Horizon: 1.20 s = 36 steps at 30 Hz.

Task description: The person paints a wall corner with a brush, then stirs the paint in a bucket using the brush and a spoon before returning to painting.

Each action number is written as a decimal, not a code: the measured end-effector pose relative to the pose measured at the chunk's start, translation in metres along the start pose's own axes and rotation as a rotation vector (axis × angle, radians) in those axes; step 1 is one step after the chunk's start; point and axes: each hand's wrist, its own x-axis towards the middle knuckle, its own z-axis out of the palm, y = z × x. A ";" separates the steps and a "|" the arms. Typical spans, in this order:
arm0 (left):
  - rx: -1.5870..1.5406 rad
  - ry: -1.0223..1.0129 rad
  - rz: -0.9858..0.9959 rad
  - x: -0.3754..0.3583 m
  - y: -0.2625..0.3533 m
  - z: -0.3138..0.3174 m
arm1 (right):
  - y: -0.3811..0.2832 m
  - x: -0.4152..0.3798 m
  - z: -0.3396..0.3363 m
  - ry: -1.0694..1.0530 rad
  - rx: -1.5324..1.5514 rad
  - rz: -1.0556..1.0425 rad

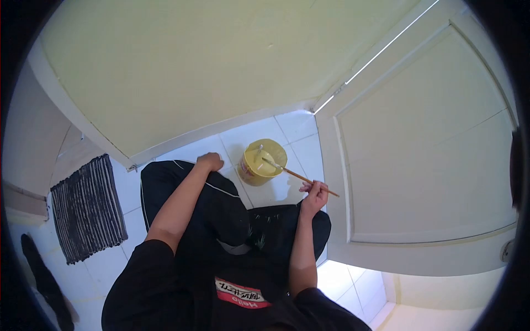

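A long, thin wooden paintbrush (298,176) is held in my right hand (314,196), closed round the handle near its rear end. Its bristle end reaches over the rim into a yellow bucket (253,173) standing on the tiled floor. Inside the bucket is pale yellow paint, and a second whitish object (259,149) leans at the inner wall. My left hand (210,161) rests on my left knee, left of the bucket, with its fingers curled in; whether it holds anything is hidden.
A yellow-green wall (182,71) with a white baseboard rises beyond the bucket. To the right stands a panelled door (425,149) with a round knob (506,251). A striped dark rug (89,209) lies on the left, and a dark object (47,278) is at lower left.
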 end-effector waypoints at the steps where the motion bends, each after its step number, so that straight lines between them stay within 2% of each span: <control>1: 0.016 -0.020 -0.009 0.000 0.000 -0.002 | 0.002 0.000 0.004 -0.010 -0.023 -0.020; 4: 0.092 -0.113 0.006 0.011 -0.003 0.006 | 0.004 -0.004 0.013 -0.073 -0.086 -0.087; 8: 0.006 -0.122 -0.044 0.008 0.003 0.004 | 0.002 -0.011 0.019 -0.204 -0.230 -0.201; 11: 0.037 -0.153 -0.003 0.019 -0.002 0.010 | 0.000 -0.015 0.023 -0.277 -0.383 -0.264; 14: 0.025 -0.160 -0.003 0.014 0.000 0.010 | -0.005 -0.014 0.030 -0.342 -0.420 -0.245; 26: 0.096 -0.254 0.030 0.032 -0.010 0.027 | -0.008 -0.012 0.035 -0.386 -0.406 -0.199; 36: 0.066 -0.204 0.006 0.015 -0.004 0.014 | -0.007 -0.011 0.036 -0.367 -0.402 -0.156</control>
